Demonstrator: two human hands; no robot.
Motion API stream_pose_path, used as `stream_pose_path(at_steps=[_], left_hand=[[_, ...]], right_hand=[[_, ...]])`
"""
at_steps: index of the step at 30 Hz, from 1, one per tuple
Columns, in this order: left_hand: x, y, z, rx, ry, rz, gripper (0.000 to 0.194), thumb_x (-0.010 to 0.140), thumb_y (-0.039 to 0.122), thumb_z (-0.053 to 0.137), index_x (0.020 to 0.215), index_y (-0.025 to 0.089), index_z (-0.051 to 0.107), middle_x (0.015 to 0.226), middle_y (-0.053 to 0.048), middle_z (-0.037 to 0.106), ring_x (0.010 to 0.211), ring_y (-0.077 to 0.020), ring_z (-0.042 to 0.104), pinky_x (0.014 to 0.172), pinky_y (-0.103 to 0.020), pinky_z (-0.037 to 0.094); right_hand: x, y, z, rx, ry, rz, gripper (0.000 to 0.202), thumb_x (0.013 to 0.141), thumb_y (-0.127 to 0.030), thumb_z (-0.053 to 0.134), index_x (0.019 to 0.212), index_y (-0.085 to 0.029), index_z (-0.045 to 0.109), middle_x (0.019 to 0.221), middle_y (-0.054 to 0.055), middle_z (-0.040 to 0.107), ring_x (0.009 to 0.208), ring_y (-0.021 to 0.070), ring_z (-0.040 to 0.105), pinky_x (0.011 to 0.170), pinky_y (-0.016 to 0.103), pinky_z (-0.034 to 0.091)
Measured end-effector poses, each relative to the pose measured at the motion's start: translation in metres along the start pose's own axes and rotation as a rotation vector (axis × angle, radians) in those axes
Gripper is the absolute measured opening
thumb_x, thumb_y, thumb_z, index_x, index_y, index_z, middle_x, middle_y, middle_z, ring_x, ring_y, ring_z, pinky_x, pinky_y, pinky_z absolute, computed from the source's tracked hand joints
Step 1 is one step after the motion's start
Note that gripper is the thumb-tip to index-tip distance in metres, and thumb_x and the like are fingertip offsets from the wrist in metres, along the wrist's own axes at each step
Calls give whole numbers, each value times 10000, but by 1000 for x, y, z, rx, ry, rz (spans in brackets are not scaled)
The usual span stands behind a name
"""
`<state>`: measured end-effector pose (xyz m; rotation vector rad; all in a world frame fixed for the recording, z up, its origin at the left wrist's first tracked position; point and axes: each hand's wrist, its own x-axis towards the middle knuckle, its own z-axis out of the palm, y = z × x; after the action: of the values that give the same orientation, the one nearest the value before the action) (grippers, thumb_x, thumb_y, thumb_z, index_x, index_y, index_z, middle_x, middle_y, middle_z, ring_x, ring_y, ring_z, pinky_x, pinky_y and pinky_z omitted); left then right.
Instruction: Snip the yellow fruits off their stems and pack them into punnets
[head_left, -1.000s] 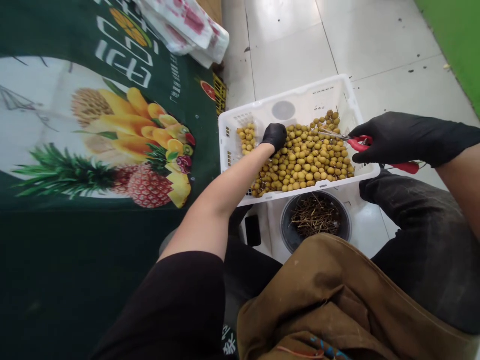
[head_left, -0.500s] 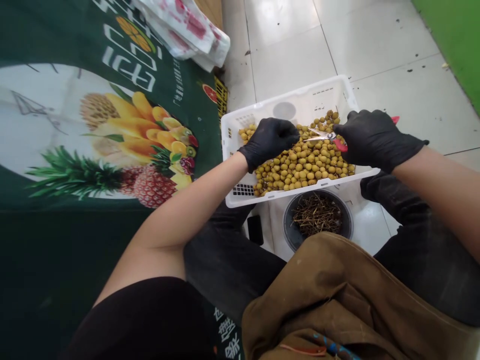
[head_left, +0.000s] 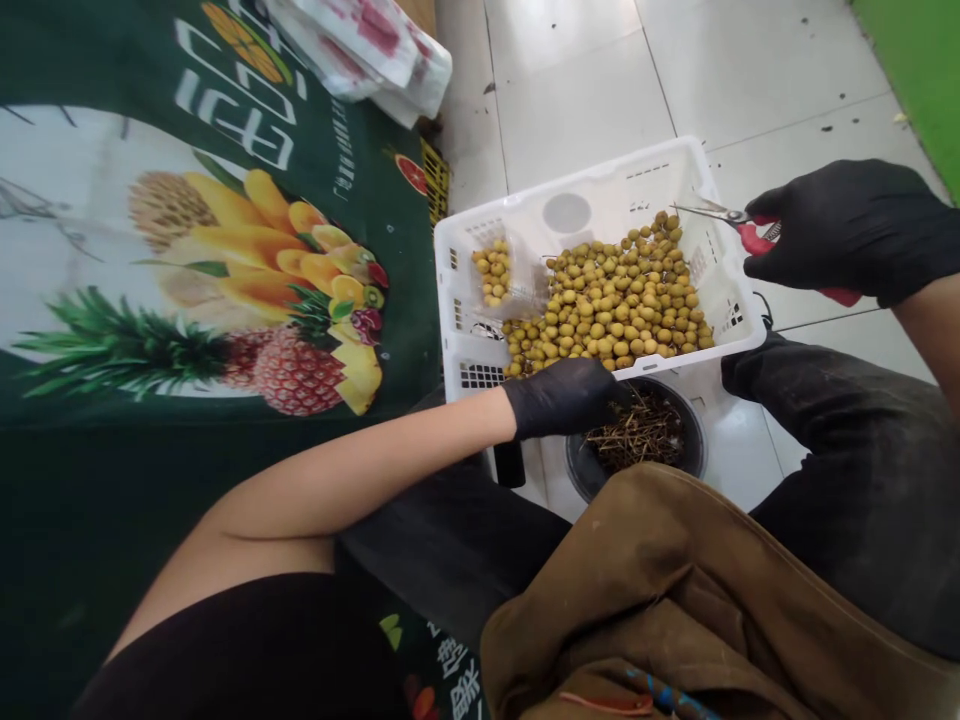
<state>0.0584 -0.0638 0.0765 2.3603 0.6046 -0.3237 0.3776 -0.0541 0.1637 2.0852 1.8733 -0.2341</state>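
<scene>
My right hand (head_left: 847, 230), in a black glove, is closed around red-handled pruning snips (head_left: 754, 225). Their thin blades are parted and point left, over the right end of a white plastic crate (head_left: 679, 165). Many loose yellow-brown longans (head_left: 615, 310) fill the crate's middle and right. At its left end stands a clear plastic box with longans (head_left: 493, 272) inside. My left hand (head_left: 566, 398), also gloved in black, is at the crate's near edge, over the left rim of a grey bucket (head_left: 697, 455). Its fingertips blend into the dark, so their grip is unclear. Cut stems (head_left: 641, 430) lie in the bucket.
A black phone (head_left: 510, 465) lies on the tiled floor (head_left: 570, 90) left of the bucket. To the left hangs a dark green banner (head_left: 187, 460) with printed fruit, and white stained plastic bags (head_left: 390, 50) sit above it. My knees flank the bucket.
My left hand has come back from over the longans to above the bucket. My right hand has moved right with the snips, away from the crate's middle. The clear box now shows.
</scene>
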Motion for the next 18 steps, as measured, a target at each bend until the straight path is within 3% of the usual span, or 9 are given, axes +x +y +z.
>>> stream_pose_path(at_steps=[1,3,6,8,10,12,16,18], left_hand=[[4,2,-1,7,-30,-3,159,1013,221,808,1028,267,959,972,-30,927,782,-179,803,725,-276,526],[28,-6,-11,0,42,-28,149,1033,291,821,1050,280,968,1002,-39,934,838,-201,830,785,-302,569],[98,-41,-35,-14,320,-108,214,1062,320,779,1115,229,966,1087,-88,939,957,-244,854,946,-374,631],[153,-70,-46,16,444,-216,309,1017,309,806,1256,171,944,1225,-134,931,1077,-295,855,1036,-412,642],[200,-96,-48,64,451,-357,447,946,297,843,1355,132,911,1367,-173,901,1204,-359,832,1113,-452,633],[235,-114,-42,137,354,-459,481,896,283,860,1335,88,891,1389,-217,878,1236,-384,800,1120,-458,619],[260,-142,-26,183,340,-523,257,898,201,827,1122,79,861,1084,-148,871,1079,-277,712,1057,-394,567],[258,-158,-24,108,403,-406,89,937,188,789,963,117,835,849,-77,797,969,-234,647,1026,-395,553]], right_hand=[[-1,2,-1,22,-15,-4,558,1134,-531,645,1580,-240,813,1241,243,869,1078,345,802,847,454,476],[-3,3,-3,60,-48,-19,548,1113,-526,657,1558,-252,824,1188,225,876,1023,338,793,836,450,480],[-2,2,-1,75,-35,-45,563,1087,-517,679,1552,-234,823,1160,211,877,986,341,791,835,449,500],[0,2,1,83,-6,-73,560,1086,-505,682,1557,-237,822,1166,203,877,993,354,798,842,454,525],[0,2,2,101,-6,-85,537,1081,-497,693,1538,-254,837,1124,181,878,984,365,803,839,460,550],[0,1,3,117,-19,-84,517,1066,-482,717,1505,-247,857,1077,168,874,977,376,806,838,470,570],[0,1,4,165,-30,-91,519,1053,-459,729,1497,-230,868,1080,175,875,1005,408,811,876,517,594],[2,3,5,169,-38,-81,515,1048,-478,724,1497,-271,870,1127,179,886,1037,429,803,892,547,603]])
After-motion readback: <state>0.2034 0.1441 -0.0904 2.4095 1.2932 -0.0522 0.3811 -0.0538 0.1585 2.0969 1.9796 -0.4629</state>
